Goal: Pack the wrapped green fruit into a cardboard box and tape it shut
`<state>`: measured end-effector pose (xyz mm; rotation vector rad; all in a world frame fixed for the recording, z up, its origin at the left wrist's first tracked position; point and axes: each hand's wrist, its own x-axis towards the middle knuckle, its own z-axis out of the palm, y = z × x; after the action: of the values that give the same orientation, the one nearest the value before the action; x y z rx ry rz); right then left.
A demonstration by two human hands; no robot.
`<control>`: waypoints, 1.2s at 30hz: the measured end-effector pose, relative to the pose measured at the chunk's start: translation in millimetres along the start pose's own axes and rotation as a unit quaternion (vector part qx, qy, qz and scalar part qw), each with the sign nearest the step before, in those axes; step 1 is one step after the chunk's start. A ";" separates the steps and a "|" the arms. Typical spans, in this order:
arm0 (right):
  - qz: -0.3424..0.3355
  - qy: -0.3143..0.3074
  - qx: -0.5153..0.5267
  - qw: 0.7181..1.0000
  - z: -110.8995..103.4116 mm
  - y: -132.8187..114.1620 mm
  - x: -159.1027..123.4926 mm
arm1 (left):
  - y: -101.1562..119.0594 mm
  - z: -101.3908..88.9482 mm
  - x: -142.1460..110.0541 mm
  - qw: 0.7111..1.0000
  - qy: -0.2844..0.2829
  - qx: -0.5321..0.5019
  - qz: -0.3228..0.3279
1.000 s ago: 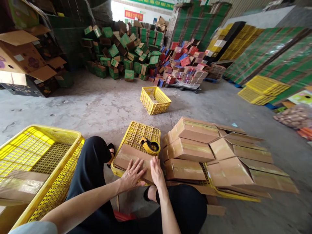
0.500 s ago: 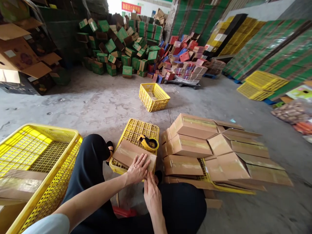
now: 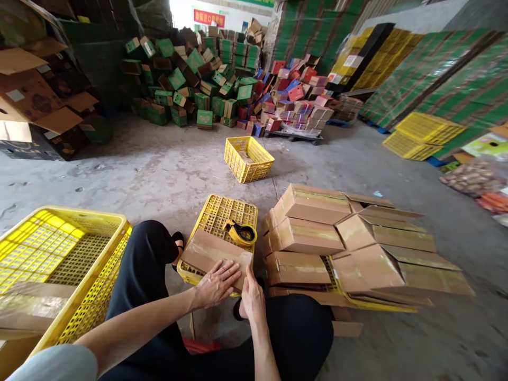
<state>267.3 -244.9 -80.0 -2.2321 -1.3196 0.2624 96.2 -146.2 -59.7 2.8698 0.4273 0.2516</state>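
Apparently, tape [image 3: 244, 257] lines the carton [image 3: 200, 248] beyond your left hand [image 3: 217, 286], fingers spread, leaving just the end at your right hand [image 3: 253, 297], fingers seemingly together.

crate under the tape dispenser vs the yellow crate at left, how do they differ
The near middle crate has a flat lattice face on top, while the left crate is open-topped. The near middle crate carries a tape dispenser and a carton on that face; the left crate has a cardboard box inside. Both are yellow and latticed.
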 end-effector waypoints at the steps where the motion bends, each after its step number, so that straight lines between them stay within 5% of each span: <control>1: -0.005 0.001 -0.012 1.000 1.2 -0.1 -3.1 | -0.1 -0.7 -5.3 1.000 0.003 -0.006 0.002; 12: -0.063 -0.015 -0.140 0.988 8.4 -23.6 -27.9 | -9.2 -1.1 -21.0 0.996 0.037 -0.007 -0.076; 18: -0.153 -0.018 -0.142 0.978 15.7 -28.4 -40.1 | -18.7 6.0 -21.7 0.997 0.042 -0.008 -0.066; 24: -0.181 0.001 -0.112 0.977 0.7 -28.2 -51.4 | -13.9 6.3 -26.0 0.996 0.043 -0.029 -0.074; 36: -0.169 0.011 -0.140 0.976 4.3 -59.8 9.0 | -44.8 -2.1 -17.9 0.980 0.109 0.026 -0.163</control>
<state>224.9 -212.8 -51.0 -2.1689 -1.7872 -0.0773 67.0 -109.5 -71.2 2.7722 0.9447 0.5019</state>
